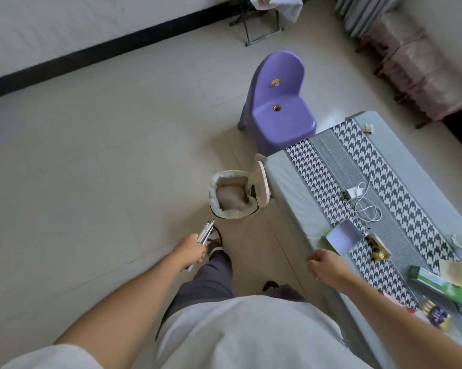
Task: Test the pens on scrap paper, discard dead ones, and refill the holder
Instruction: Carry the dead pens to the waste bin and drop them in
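My left hand (192, 251) grips a small bunch of pens (207, 232), their tips pointing up toward a small waste bin (233, 193). The bin stands on the floor just beyond the pens, its lid tipped open and a pale liner inside. My right hand (325, 265) hangs beside the low table's edge with loosely curled fingers and holds nothing. No scrap paper or pen holder can be made out on the table.
A low table (285, 182) with a houndstooth runner stands at the right, carrying a white charger with cable (363, 198), a lilac notebook (344, 235), a green box (437, 283) and snacks. A purple plastic chair (277, 102) stands beyond the bin. Tiled floor spreads left.
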Tool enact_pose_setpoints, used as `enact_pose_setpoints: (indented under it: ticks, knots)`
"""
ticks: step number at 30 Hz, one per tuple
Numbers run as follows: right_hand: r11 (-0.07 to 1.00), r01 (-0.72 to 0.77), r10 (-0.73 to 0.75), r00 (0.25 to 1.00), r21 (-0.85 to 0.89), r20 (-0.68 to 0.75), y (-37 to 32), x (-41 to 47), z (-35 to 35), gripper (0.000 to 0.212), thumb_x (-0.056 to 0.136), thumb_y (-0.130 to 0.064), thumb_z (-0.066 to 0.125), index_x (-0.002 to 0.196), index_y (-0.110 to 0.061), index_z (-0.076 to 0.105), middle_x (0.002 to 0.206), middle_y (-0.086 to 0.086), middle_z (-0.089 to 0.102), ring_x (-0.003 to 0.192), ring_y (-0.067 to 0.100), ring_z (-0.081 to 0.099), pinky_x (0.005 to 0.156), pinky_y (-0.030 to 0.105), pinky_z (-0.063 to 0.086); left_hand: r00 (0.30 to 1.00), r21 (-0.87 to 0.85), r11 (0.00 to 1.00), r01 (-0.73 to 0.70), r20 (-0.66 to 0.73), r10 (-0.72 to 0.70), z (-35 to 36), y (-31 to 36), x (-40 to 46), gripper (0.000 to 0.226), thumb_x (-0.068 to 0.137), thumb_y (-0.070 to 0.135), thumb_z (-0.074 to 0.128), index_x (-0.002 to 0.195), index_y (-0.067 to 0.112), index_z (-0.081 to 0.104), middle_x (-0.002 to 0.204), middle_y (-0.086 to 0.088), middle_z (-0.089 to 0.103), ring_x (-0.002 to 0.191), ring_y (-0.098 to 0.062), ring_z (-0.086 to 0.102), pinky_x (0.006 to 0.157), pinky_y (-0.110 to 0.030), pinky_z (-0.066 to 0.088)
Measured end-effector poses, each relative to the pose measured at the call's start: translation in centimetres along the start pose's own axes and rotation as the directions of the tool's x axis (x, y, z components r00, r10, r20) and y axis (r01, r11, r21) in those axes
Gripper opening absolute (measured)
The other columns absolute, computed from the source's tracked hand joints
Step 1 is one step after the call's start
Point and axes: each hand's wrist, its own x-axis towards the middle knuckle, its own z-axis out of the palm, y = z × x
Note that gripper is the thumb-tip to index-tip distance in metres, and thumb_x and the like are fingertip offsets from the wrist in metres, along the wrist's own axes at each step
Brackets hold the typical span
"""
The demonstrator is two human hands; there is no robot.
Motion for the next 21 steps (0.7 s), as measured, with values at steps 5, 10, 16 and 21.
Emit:
enact_pose_setpoints:
  ticks: [5, 10, 16, 21]
  knots:
    - [0.997, -0.036, 0.040, 0.997, 0.069, -0.069, -5.2, 1.0, 0.1, 0.014, 0.087, -0.009, 0.063, 0.093, -0.015, 0.075, 0.083, 0.007, 0.076, 0.081, 0.029, 0.072, 0.080, 0.043, 0.059, 0.991, 0.122, 0.992, -0.021, 0.133, 0.004, -3.1, 4.9, 6.0, 0.016, 0.095, 0.011, 0.044, 0.108, 0.004, 0.050, 0.082, -0.015, 0.061, 0.060, -0.025, 0.056, 0.065, -0.036, 0.047]
    - [0.997, -0.043, 0.045, 0.999, 0.065, -0.027, -8.2, 1.2, 0.4, 0.013, 0.088, -0.016, 0.064, 0.096, -0.022, 0.073, 0.079, -0.004, 0.075, 0.071, 0.011, 0.070, 0.069, 0.024, 0.055, 0.982, 0.321, 0.943, -0.082, 0.189, 0.021, -3.5, 9.2, 11.6, 0.014, 0.096, 0.011, 0.042, 0.106, 0.007, 0.049, 0.085, -0.019, 0.065, 0.062, -0.028, 0.062, 0.058, -0.032, 0.046]
    - [0.995, -0.075, 0.073, 0.997, 0.065, 0.028, -8.1, 2.1, 1.0, 0.015, 0.093, -0.016, 0.060, 0.101, -0.022, 0.071, 0.086, -0.008, 0.072, 0.078, 0.011, 0.069, 0.073, 0.020, 0.049, 0.979, 0.558, 0.807, -0.191, 0.164, 0.118, -1.0, 12.7, 19.7, 0.029, 0.096, 0.011, 0.050, 0.122, -0.001, 0.054, 0.118, -0.026, 0.063, 0.106, -0.041, 0.062, 0.076, -0.037, 0.047]
    - [0.988, -0.122, 0.120, 0.992, 0.096, 0.025, -6.1, 2.6, 1.6, 0.014, 0.092, -0.013, 0.066, 0.095, -0.026, 0.071, 0.074, -0.004, 0.071, 0.070, 0.011, 0.067, 0.073, 0.026, 0.053, 0.986, 0.593, 0.788, -0.168, 0.111, 0.127, 1.0, 13.7, 25.1, 0.031, 0.093, 0.011, 0.052, 0.123, 0.007, 0.047, 0.120, -0.022, 0.061, 0.109, -0.040, 0.060, 0.085, -0.041, 0.049]
